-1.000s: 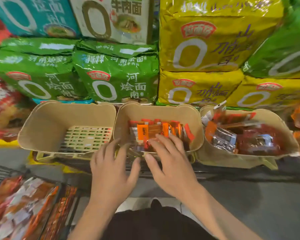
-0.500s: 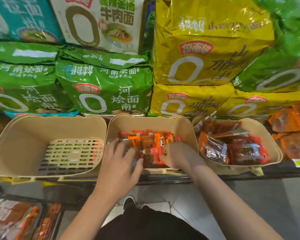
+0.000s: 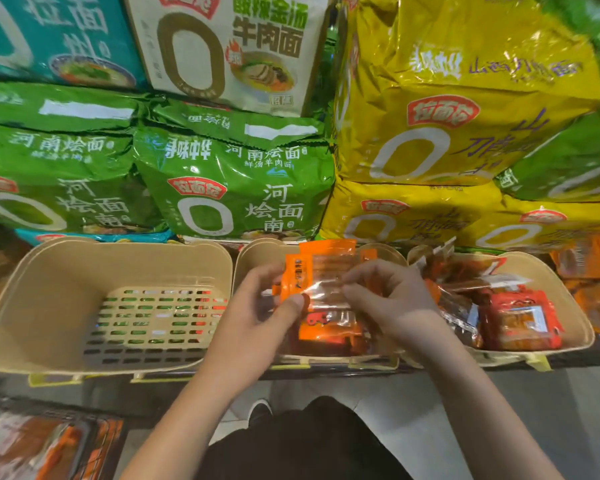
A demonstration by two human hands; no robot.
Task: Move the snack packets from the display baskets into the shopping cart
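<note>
both hands' grip (image 3: 257,306) (image 3: 392,299), orange packets (image 3: 321,271), 河南烩面 bags (image 3: 236,188)

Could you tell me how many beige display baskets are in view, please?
3, in a row below the noodle bags: the left basket without packets, the middle basket under both hands, the right basket holding red packets.

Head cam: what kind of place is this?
Most likely a supermarket aisle. Big noodle multipacks are stacked behind a row of beige display baskets, and a cart at lower left holds snack packets. Both hands, left hand and right hand, hold orange snack packets over the middle basket.
</note>
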